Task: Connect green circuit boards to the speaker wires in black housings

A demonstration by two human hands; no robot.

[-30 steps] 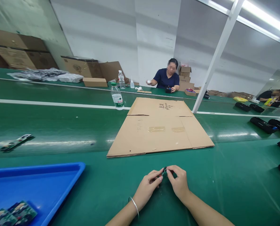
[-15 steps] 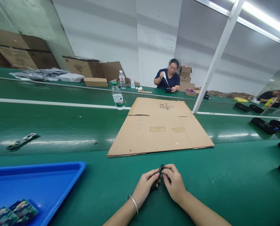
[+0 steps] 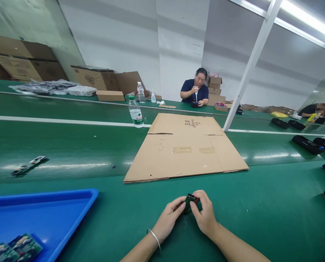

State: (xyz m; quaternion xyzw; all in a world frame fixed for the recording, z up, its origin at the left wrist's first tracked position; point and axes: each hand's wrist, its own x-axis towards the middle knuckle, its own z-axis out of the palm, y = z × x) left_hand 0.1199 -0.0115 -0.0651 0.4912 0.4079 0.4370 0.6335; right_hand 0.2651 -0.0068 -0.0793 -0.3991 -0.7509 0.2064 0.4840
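Note:
Between my two hands, just above the green table [image 3: 140, 218], is a small green circuit board [image 3: 189, 203] with dark parts on it, tilted. My left hand [image 3: 171, 215], with a bracelet at the wrist, pinches the board's left side between thumb and fingers. On the other side, my right hand [image 3: 204, 213] has its thumb on the board's face and its fingers curled behind its right edge. The fingers cover much of the board. More circuit boards [image 3: 27, 247] lie stacked in a blue tray [image 3: 88, 198] at the lower left.
Flattened cardboard [image 3: 190, 160] lies ahead of my hands. A narrow circuit board [image 3: 28, 166] rests on the belt at left. A water bottle [image 3: 136, 113] stands behind. Black cases [image 3: 306, 144] line the right. Across the belt, a co-worker [image 3: 194, 89] holds a white squeeze bottle.
The circuit board has turned so more of its face shows. My right thumb has come onto it. Across the belt, the co-worker's squeeze bottle has swung more upright.

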